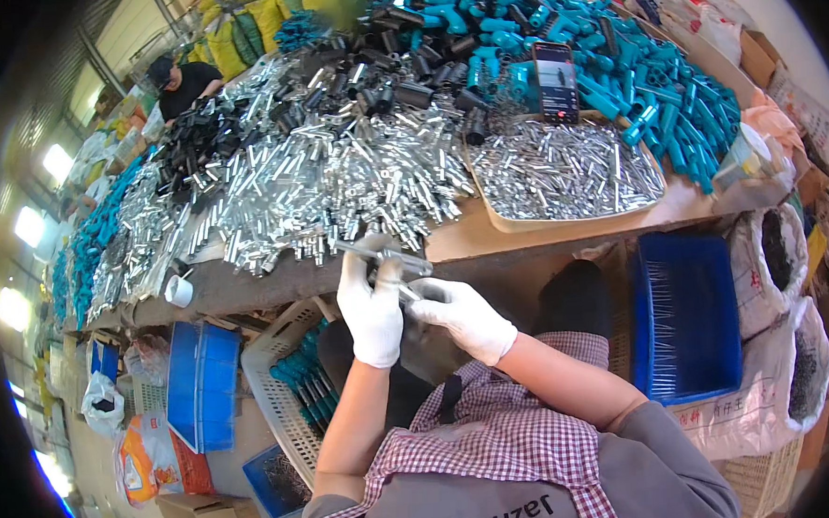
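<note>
My left hand (373, 319), in a white glove, is closed around shiny metal rod-like parts just off the table's front edge. One metal rod (403, 261) lies slantwise across the top of its fingers. To its right my right hand (465, 320), also gloved in white, pinches near the lower end of a second metal piece (407, 293) between the two hands. Whether the pieces are joined cannot be made out. Beyond the hands spreads a big heap of silver metal rods and sleeves (335, 179) on the table.
A shallow tray of small metal pins (569, 171) stands right of the heap, with a phone (556, 81) upright behind it. Teal plastic handles (674, 105) pile up beyond. Below are a blue bin (690, 320) and a white crate (276, 383). Another person (185, 86) sits far left.
</note>
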`<move>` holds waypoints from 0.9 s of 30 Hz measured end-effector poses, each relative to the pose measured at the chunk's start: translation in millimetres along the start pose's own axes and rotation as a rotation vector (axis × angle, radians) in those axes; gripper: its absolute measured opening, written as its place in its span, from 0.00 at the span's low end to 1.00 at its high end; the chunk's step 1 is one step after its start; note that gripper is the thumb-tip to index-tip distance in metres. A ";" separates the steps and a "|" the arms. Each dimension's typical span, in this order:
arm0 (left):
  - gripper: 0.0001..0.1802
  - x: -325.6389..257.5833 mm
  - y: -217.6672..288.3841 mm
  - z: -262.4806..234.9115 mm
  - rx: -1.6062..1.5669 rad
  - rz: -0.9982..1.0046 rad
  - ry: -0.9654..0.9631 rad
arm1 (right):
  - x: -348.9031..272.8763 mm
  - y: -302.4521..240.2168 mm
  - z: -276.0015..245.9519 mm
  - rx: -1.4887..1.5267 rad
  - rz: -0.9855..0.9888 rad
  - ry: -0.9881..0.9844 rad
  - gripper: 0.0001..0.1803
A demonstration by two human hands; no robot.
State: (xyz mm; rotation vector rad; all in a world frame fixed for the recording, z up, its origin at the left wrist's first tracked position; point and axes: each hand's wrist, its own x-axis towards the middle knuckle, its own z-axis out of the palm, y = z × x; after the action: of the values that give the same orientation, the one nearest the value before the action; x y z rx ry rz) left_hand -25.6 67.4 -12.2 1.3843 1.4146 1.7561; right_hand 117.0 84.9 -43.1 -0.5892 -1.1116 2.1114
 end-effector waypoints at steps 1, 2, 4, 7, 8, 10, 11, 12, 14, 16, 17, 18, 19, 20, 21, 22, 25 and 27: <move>0.14 -8.8 -5.1 3.4 -0.008 -0.027 -0.022 | -3.7 3.8 -5.5 -0.063 -0.003 0.024 0.18; 0.15 -15.0 -9.9 3.6 -0.003 -0.030 -0.017 | -11.4 6.3 -11.0 -0.075 -0.013 0.059 0.19; 0.14 -23.2 -0.9 -0.1 -0.022 -0.057 0.028 | -29.9 1.2 -23.9 -0.220 -0.028 0.093 0.20; 0.19 -24.4 -8.0 -18.7 -0.320 -0.081 0.168 | -50.9 6.9 -45.4 -0.366 -0.053 0.131 0.23; 0.21 -28.3 -10.1 -24.1 -0.339 -0.101 0.110 | -55.5 8.7 -48.9 -0.340 -0.042 0.162 0.23; 0.25 -41.7 -10.8 -31.7 -0.276 -0.178 -0.040 | -56.3 6.5 -47.8 -0.429 -0.038 0.156 0.23; 0.26 -52.7 -10.9 -25.0 -0.271 -0.251 -0.061 | -55.8 4.3 -44.5 -0.644 -0.098 0.140 0.23; 0.28 -64.2 -19.3 -22.9 -0.199 -0.268 -0.105 | -53.8 6.5 -42.3 -0.717 -0.156 0.119 0.24; 0.32 -80.7 -25.4 -16.5 -0.250 -0.369 -0.155 | -53.2 10.4 -42.2 -0.785 -0.227 0.096 0.23; 0.37 -84.6 -24.7 -13.6 -0.208 -0.348 -0.184 | -55.9 9.6 -49.8 -0.511 -0.074 0.021 0.24; 0.39 -84.5 -23.0 -14.0 -0.187 -0.325 -0.191 | -56.4 10.4 -51.8 -0.236 0.083 -0.056 0.25; 0.39 -83.7 -22.8 -15.5 -0.191 -0.322 -0.190 | -56.7 14.4 -51.1 -0.139 0.093 -0.109 0.29; 0.41 -81.6 -22.4 -19.3 -0.219 -0.346 -0.303 | -56.5 19.0 -49.0 -0.031 0.115 -0.147 0.31; 0.44 -80.1 -21.4 -21.5 -0.246 -0.369 -0.414 | -57.3 21.6 -47.8 0.019 0.112 -0.177 0.31; 0.44 -78.9 -18.5 -22.1 -0.251 -0.364 -0.409 | -57.1 22.4 -46.3 0.067 0.110 -0.209 0.31; 0.47 -75.6 -11.2 -23.5 -0.248 -0.349 -0.432 | -55.2 22.2 -42.7 0.061 0.112 -0.214 0.31; 0.47 -65.9 11.9 -21.4 -0.223 -0.297 -0.431 | -50.3 18.3 -34.8 0.136 0.053 -0.292 0.32; 0.42 -64.0 20.1 -19.0 -0.030 -0.180 -0.453 | -46.5 15.7 -33.2 -0.023 0.040 -0.300 0.33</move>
State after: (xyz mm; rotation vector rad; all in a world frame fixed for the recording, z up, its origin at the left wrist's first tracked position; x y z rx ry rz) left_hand -15.2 -1.2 -18.3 1.4713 1.2124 1.2443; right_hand 164.4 62.1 -70.4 -0.3125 -1.2975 2.2763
